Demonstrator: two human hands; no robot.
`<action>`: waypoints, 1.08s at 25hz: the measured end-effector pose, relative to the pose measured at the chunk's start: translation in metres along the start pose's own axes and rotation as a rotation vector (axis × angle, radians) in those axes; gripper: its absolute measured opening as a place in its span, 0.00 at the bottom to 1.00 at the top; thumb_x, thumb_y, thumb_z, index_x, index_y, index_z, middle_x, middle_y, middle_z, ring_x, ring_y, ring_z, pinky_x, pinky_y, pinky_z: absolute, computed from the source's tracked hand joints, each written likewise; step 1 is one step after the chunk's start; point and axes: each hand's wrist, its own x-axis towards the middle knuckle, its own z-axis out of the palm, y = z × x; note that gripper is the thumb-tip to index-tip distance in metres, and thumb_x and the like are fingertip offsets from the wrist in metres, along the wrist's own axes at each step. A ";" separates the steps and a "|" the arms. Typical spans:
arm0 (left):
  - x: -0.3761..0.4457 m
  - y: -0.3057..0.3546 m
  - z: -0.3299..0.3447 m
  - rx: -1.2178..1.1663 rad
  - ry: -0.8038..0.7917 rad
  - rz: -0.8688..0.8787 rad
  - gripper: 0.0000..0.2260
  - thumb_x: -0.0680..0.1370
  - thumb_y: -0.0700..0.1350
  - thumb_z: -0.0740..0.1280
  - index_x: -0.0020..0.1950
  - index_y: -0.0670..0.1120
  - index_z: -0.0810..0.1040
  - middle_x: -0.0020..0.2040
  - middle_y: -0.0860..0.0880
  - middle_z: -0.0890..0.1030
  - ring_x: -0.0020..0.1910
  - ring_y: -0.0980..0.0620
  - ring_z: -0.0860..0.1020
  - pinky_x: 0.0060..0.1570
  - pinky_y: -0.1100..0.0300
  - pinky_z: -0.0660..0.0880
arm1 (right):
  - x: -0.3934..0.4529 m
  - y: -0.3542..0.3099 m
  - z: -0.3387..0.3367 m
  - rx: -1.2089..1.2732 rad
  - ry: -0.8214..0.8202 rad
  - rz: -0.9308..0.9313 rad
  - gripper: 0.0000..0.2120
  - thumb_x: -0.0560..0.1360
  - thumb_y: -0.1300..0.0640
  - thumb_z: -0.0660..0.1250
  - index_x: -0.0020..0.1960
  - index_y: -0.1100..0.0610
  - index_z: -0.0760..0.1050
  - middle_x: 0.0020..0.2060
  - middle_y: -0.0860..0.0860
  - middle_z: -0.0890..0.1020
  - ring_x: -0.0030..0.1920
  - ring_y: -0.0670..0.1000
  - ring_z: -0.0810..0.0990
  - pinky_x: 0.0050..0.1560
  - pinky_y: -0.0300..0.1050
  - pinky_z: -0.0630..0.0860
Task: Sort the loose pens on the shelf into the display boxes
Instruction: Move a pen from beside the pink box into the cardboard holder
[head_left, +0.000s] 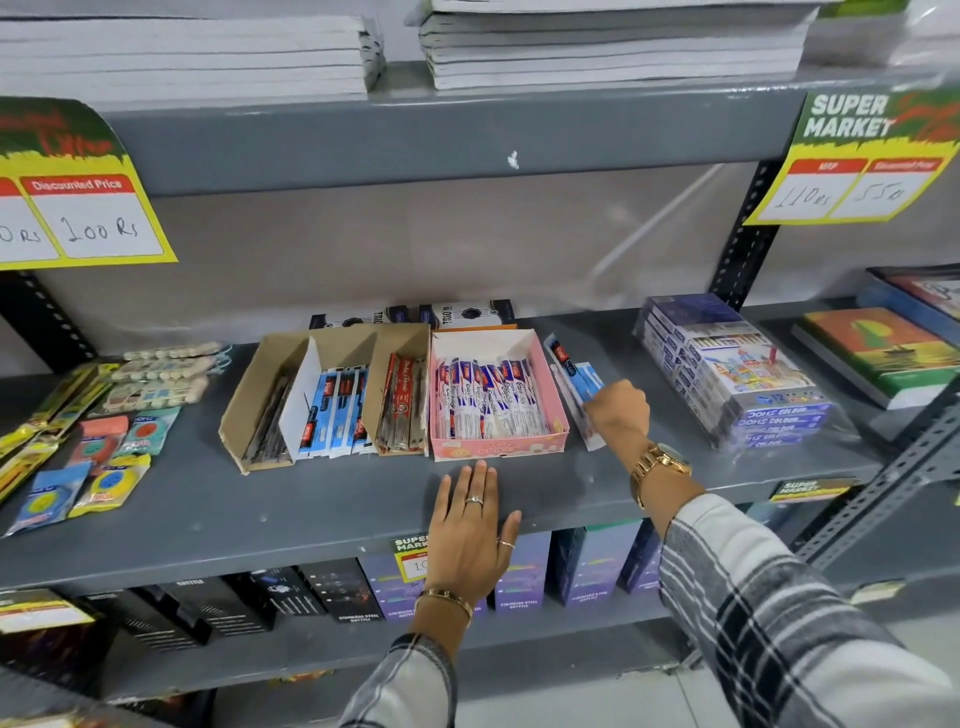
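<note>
On the grey shelf (311, 499) stands a pink display box (498, 447) filled with white-and-blue packed pens. Left of it is a brown cardboard box (244, 395) with dividers, holding dark pens, blue-packed pens (332, 410) and red-packed pens (400, 410). A few loose blue-and-white pen packets (574, 371) lie just right of the pink box. My right hand (618, 410) is closed on these loose packets. My left hand (472, 530) rests flat, fingers spread, on the shelf's front edge below the pink box.
Wrapped colour-pencil boxes (737, 374) sit to the right, books (883, 353) beyond them. Eraser and sharpener packets (104, 441) cover the left side. Black-and-white boxes (415, 314) stand behind the display boxes. Price signs hang from the shelf above; boxed bottles fill the shelf below.
</note>
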 end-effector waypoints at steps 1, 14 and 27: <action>-0.001 0.000 0.000 0.004 -0.004 0.003 0.35 0.81 0.56 0.36 0.61 0.36 0.76 0.59 0.39 0.80 0.58 0.41 0.77 0.54 0.39 0.73 | -0.001 -0.001 -0.001 0.014 0.019 0.005 0.16 0.74 0.59 0.67 0.57 0.68 0.74 0.57 0.64 0.80 0.57 0.64 0.79 0.57 0.51 0.76; -0.007 -0.027 0.008 0.144 0.026 0.205 0.27 0.81 0.55 0.51 0.74 0.41 0.51 0.76 0.43 0.54 0.75 0.45 0.51 0.71 0.50 0.38 | -0.011 -0.024 -0.038 0.405 0.073 -0.204 0.11 0.75 0.66 0.63 0.54 0.64 0.81 0.49 0.65 0.84 0.42 0.57 0.81 0.52 0.52 0.80; -0.043 -0.080 -0.031 0.145 0.059 0.005 0.35 0.80 0.58 0.38 0.59 0.36 0.77 0.58 0.40 0.81 0.56 0.41 0.79 0.50 0.39 0.75 | -0.038 -0.076 -0.038 0.347 -0.020 -0.376 0.10 0.72 0.65 0.65 0.50 0.64 0.83 0.42 0.63 0.84 0.39 0.53 0.76 0.42 0.43 0.75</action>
